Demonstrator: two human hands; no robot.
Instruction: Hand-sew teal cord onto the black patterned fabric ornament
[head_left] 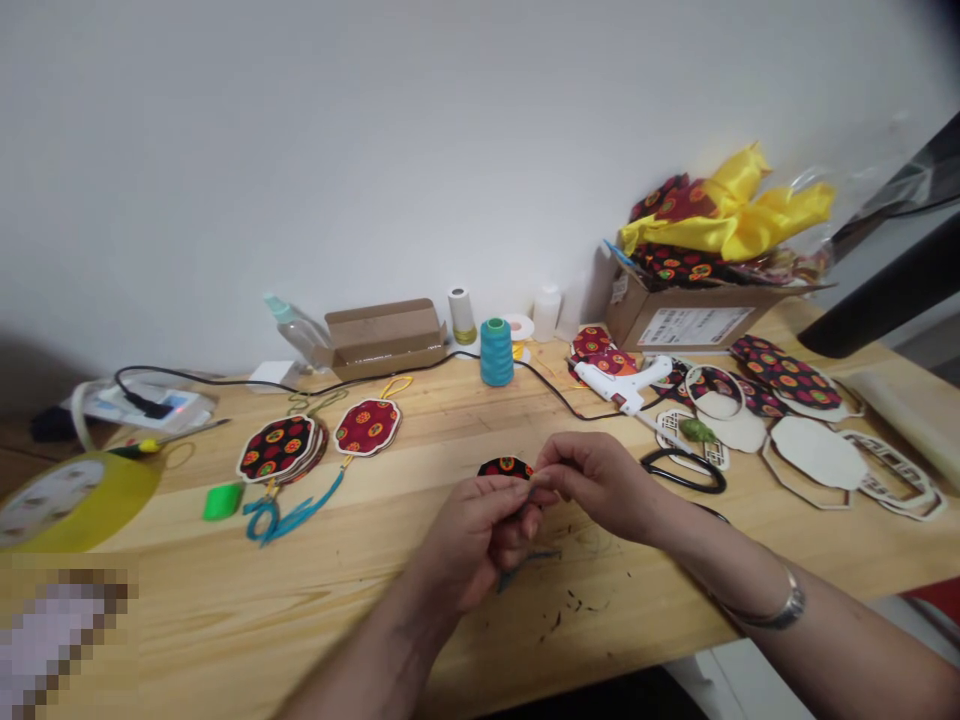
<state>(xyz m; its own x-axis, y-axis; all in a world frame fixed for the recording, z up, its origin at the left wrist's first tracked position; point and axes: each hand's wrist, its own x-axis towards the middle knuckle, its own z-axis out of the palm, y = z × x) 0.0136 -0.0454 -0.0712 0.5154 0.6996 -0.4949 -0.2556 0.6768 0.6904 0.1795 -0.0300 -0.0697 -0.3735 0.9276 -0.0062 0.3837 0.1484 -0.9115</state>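
Observation:
My left hand (480, 535) and my right hand (589, 482) meet over the middle of the table, their fingertips pinched close together. Blue thread (517, 572) comes out below my left fingers, which are closed on it. What my right thumb and forefinger pinch is too small and hidden to make out. Just behind the fingertips shows the top of a black patterned fabric piece (504, 467); my hands cover the rest, and I cannot tell whether they touch it. Beyond stands a spool of blue thread (496, 353). Black-handled scissors (684, 471) lie beside my right wrist.
A white glue gun (621, 383) with a black cord lies right of centre. Finished fabric pendants (367, 428) with blue tassels are at left, near a green block (223, 502) and yellow tape roll (82, 500). Wooden frames (817, 465) and a cardboard box (694, 318) stand right.

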